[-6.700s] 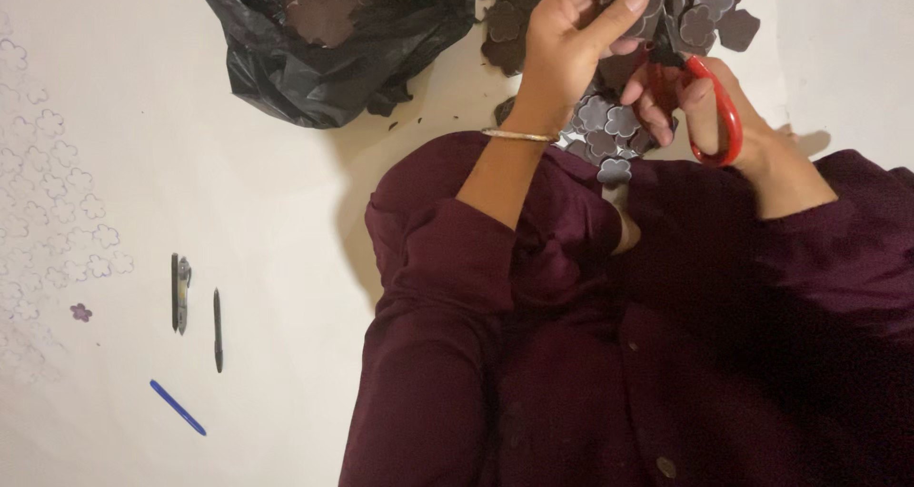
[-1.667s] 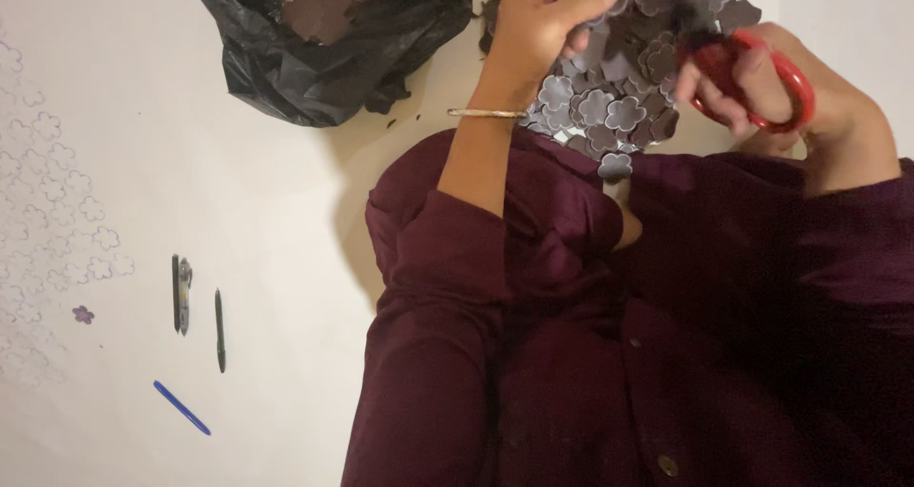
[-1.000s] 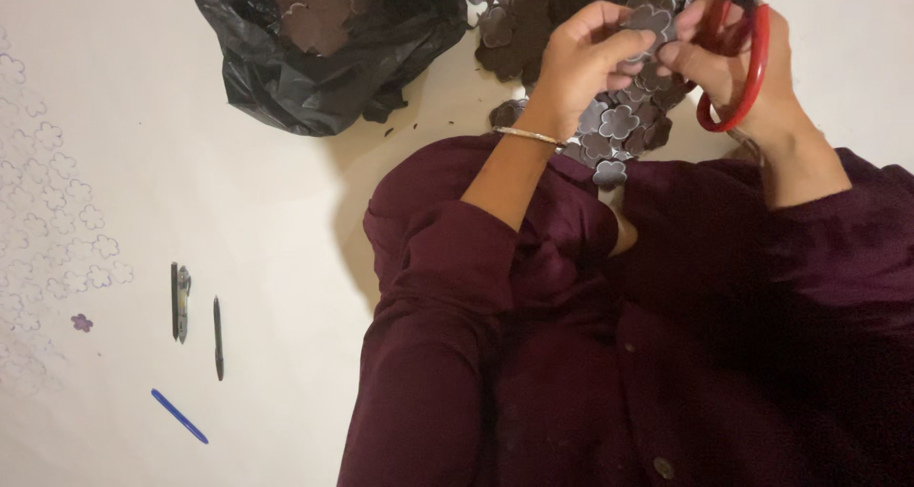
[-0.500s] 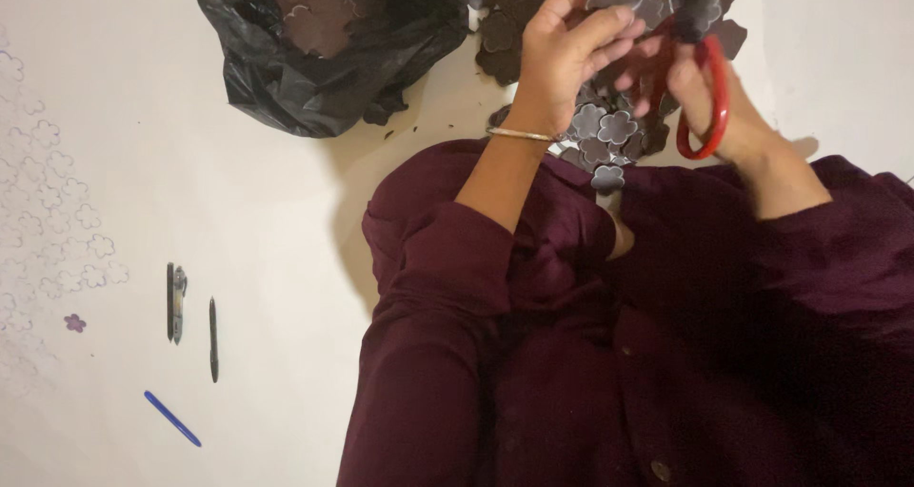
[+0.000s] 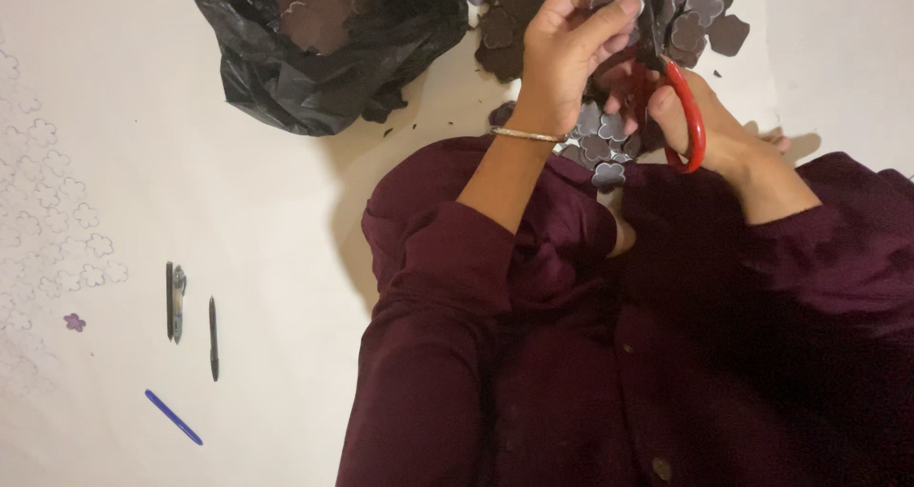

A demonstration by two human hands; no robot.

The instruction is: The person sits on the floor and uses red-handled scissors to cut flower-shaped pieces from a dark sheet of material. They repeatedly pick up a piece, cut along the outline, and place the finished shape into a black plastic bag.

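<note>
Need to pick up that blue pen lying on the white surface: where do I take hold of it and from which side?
Grip the blue pen at mid-barrel, coming straight down from above. It lies flat and diagonal, apart from the two dark pens above it, so pinch across its thin width.

Crumpled black plastic bag [image 5: 324, 59] (glossy), upper left

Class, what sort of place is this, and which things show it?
Probably a home craft spot on a white surface: red-handled scissors cutting grey flower-patterned sheet, pens, black scrap bag.
</note>
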